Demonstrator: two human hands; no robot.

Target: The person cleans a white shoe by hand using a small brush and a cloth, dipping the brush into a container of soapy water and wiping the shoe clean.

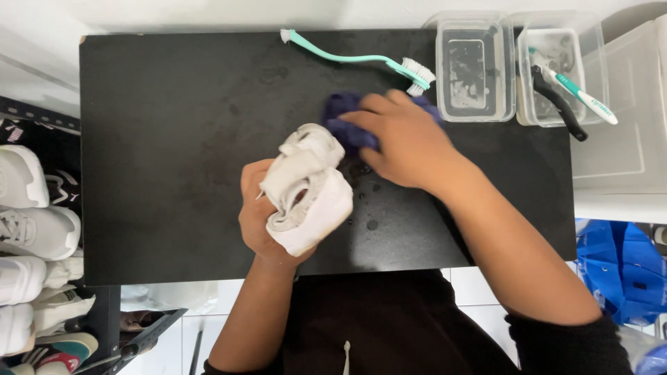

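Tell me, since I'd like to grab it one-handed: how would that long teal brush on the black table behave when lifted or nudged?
The teal brush looks like thin rigid plastic, so probably light and stiff, perhaps slightly springy. Its long handle with the bristle head at one end suggests it would pivot rather than slide straight when nudged. The black table shows wet spots, so the handle may be slippery.

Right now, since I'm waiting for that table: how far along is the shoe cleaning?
Scrubbing looks done: the green brush lies aside, water spots dot the black table. In hand: left hand holds the white shoe, right hand presses a purple cloth against it. Left: more shoes wait on the rack.
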